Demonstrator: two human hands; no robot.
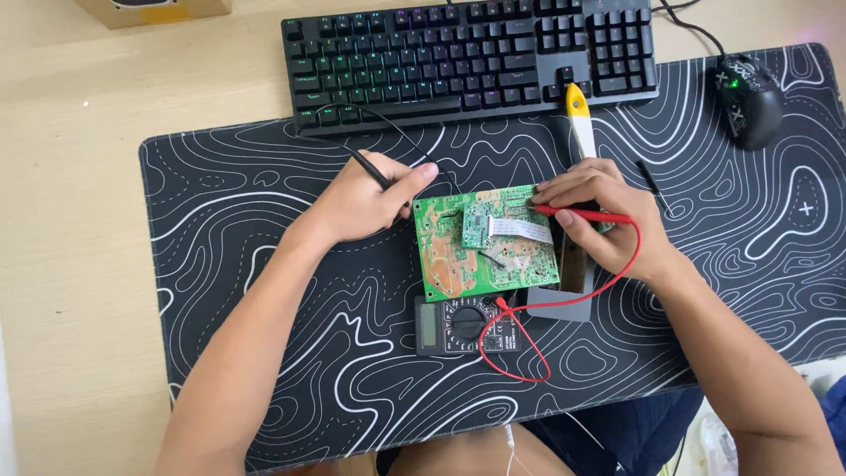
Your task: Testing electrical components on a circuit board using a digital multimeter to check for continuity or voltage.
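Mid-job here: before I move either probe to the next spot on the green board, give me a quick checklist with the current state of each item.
1. Black probe gripped in the left hand: ok.
2. Red probe gripped in the right hand, tip at the circuit board's right edge: ok.
3. Black probe tip touching the board: cannot tell, fingers hide it.
4. Multimeter lying below the board, display in view: ok; reading: cannot tell.
5. Red lead free of snags: ok, though it loops over the meter.
6. Board lying flat on the desk mat: cannot tell.
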